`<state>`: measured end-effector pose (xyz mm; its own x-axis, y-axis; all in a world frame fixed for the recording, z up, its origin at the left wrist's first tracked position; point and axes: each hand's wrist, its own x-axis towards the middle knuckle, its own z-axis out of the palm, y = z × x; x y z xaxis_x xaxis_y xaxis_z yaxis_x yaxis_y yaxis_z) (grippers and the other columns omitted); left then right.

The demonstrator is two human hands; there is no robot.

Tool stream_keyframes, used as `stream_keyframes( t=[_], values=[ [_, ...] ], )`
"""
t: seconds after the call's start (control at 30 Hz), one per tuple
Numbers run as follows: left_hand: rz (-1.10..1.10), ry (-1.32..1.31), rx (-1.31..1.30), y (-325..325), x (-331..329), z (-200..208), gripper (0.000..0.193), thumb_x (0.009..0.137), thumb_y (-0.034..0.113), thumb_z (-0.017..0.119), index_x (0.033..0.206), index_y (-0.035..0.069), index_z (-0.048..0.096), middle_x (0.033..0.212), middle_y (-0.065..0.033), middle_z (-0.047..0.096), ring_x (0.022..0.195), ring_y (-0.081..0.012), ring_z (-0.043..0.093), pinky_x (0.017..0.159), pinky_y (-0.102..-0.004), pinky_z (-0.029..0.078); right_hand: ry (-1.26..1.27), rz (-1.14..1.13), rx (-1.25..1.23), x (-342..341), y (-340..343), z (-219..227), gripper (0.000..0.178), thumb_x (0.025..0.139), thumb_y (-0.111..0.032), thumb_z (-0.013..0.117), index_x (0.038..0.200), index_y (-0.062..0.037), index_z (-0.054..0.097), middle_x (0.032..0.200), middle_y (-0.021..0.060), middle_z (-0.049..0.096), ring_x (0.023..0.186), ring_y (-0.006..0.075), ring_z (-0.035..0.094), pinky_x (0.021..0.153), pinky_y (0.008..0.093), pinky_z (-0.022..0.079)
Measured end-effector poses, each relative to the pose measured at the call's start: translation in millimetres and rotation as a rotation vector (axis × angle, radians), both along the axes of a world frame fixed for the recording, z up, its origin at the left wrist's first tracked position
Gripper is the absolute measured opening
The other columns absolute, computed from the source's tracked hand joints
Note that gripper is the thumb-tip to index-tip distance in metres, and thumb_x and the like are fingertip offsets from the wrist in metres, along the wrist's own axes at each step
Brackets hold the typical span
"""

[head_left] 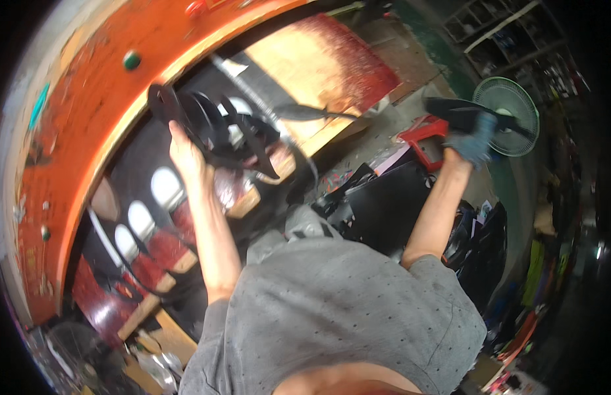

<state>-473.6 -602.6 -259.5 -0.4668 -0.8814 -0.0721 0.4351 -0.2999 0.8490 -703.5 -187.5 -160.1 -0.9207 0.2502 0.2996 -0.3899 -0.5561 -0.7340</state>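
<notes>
The left hand (184, 148) grips a bunch of black straps (213, 128), thin and flat, hanging to the right over the orange bench (88, 131). The right hand (473, 145), in a grey glove, holds a flat black piece (463, 112), its long axis pointing left-right, near the fan (516, 99).

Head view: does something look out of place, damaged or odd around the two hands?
Nothing looks clearly damaged. The left hand grips a bundle of black cut pieces that hang loosely and unevenly over the worn, stained orange machine frame. The right hand, in a grey glove, holds one black flat piece beside a standing fan. Motion blur hides details.
</notes>
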Motion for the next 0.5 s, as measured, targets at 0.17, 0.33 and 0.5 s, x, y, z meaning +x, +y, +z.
stream_keyframes(
  t=[0.17, 0.33, 0.5],
  values=[
    [-0.191, 0.054, 0.04, 8, 3, 19, 0.033, 0.089, 0.039, 0.065, 0.087, 0.008, 0.056, 0.07, -0.0027, 0.057, 0.057, -0.0133, 0.054, 0.051, -0.0251, 0.044, -0.466, -0.057, 0.154, -68, 32, -120, 0.033, 0.09, -0.02, 0.063, 0.12, -0.0089, 0.055, 0.109, 0.0083, 0.063, 0.096, 0.0267, 0.063, 0.081, 0.0468, 0.055],
    [-0.28, 0.171, 0.227, -1, 38, 7, 0.031, 0.091, 0.028, 0.065, 0.11, 0.006, 0.057, 0.089, -0.0064, 0.061, 0.077, -0.0188, 0.063, 0.062, -0.0252, 0.055, -0.687, -0.012, 0.325, -180, 30, -179, 0.033, 0.085, -0.038, 0.066, 0.103, -0.0113, 0.062, 0.097, 0.0062, 0.065, 0.09, 0.0221, 0.063, 0.079, 0.0445, 0.053],
    [-0.201, 0.402, 0.369, -2, 86, -4, 0.02, 0.094, 0.026, 0.061, 0.101, 0.007, 0.06, 0.085, -0.0068, 0.062, 0.069, -0.0164, 0.058, 0.057, -0.0255, 0.05, -0.764, 0.233, 1.109, -220, 11, -231, 0.05, 0.087, -0.055, 0.051, 0.055, -0.0205, 0.036, 0.049, -0.0018, 0.038, 0.041, 0.0154, 0.039, 0.041, 0.0348, 0.031]
  ],
)
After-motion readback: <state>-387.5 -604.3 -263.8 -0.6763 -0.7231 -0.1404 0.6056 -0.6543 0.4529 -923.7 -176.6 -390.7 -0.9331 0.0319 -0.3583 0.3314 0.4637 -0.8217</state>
